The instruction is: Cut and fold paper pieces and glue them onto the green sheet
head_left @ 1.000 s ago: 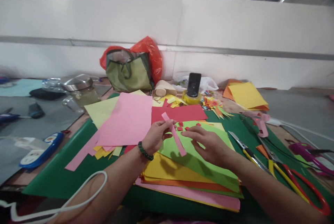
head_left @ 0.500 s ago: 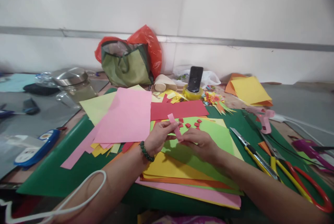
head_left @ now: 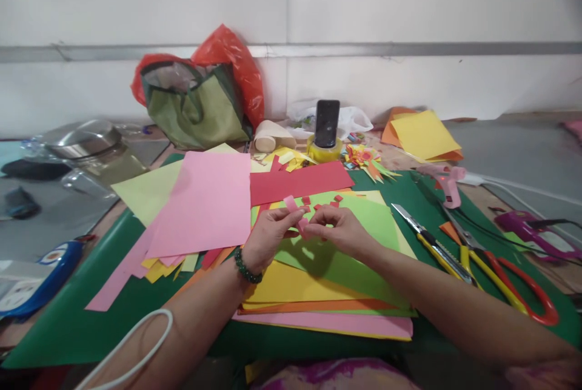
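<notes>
A narrow pink paper strip [head_left: 290, 202] is pinched between the fingers of my left hand [head_left: 271, 233], its upper end sticking out beyond the thumb. My right hand [head_left: 337, 229] grips the strip's lower end, thumb against fingers. Both hands are over a stack of coloured sheets, with a green sheet [head_left: 377, 226] on top and a yellow sheet [head_left: 291, 287] below. Small red paper squares [head_left: 337, 199] lie just beyond my fingers, partly hidden by them. A red paper band [head_left: 300, 182] lies behind the squares.
Large pink paper [head_left: 204, 202] lies left on the green mat [head_left: 91, 275]. To the right are a utility knife [head_left: 431, 247], scissors [head_left: 495, 275] and a pink glue gun [head_left: 448, 182]. A phone [head_left: 327, 123] stands on a yellow tape roll [head_left: 325, 150], near a green bag [head_left: 195, 108].
My right fingers have curled more around the lower end of the pink strip, which looks more bent now. The view has shifted, so the surroundings sit further left.
</notes>
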A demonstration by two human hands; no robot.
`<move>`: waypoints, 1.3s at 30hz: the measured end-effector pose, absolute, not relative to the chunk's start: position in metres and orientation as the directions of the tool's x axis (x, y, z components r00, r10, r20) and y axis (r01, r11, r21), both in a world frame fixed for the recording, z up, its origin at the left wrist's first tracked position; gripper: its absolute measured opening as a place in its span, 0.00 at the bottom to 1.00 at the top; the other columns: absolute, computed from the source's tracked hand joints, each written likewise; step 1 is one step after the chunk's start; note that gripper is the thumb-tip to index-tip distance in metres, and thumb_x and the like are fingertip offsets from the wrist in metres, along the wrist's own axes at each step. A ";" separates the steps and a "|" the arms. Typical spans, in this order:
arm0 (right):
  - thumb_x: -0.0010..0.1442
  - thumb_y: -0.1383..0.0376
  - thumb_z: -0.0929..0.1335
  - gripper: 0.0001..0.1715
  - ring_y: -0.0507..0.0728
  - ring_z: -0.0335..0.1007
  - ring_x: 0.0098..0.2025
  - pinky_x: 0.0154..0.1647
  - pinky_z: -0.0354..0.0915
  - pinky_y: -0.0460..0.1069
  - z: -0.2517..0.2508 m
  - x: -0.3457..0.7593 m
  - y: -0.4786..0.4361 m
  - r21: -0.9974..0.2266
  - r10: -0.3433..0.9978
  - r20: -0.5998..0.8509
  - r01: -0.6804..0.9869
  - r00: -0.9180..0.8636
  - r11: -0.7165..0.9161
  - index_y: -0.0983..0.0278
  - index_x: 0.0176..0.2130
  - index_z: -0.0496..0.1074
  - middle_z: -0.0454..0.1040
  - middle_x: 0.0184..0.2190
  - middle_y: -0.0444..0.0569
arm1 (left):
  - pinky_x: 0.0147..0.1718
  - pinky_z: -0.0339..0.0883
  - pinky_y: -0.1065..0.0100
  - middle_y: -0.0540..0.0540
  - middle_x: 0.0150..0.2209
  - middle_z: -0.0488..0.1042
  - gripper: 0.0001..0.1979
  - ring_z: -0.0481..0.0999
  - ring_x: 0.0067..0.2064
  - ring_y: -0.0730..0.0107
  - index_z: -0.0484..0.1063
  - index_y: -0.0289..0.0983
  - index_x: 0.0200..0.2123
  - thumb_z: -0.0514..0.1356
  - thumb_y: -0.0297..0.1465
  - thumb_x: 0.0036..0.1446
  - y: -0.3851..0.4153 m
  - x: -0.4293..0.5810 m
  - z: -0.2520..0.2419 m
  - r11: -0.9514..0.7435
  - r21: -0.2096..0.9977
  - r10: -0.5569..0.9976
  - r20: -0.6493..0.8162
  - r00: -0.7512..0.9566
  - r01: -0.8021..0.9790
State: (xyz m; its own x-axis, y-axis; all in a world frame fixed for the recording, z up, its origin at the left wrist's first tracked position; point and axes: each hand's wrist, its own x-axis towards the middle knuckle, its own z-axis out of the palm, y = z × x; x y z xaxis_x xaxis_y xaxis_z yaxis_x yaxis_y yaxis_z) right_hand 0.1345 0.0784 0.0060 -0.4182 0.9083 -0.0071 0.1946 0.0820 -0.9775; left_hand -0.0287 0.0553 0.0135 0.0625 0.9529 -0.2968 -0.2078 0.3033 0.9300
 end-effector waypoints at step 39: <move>0.42 0.63 0.73 0.09 0.50 0.68 0.26 0.30 0.64 0.47 0.016 0.140 0.084 -0.995 0.866 -0.081 -0.013 -0.494 -0.100 0.65 0.25 0.71 0.73 0.23 0.42 | 0.32 0.64 0.70 0.50 0.27 0.75 0.42 0.75 0.30 0.70 0.60 0.36 0.60 0.71 0.33 0.42 0.056 -0.032 0.015 0.302 0.952 0.915 -0.277 0.293 -0.041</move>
State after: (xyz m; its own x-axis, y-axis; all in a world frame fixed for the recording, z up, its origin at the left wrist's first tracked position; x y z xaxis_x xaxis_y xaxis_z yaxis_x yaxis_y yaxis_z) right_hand 0.1401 0.0842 0.0163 -0.4936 0.8659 -0.0805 -0.0126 -0.0997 -0.9949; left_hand -0.0323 0.0555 0.0148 0.2925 0.9151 -0.2774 -0.0413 0.3020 0.9524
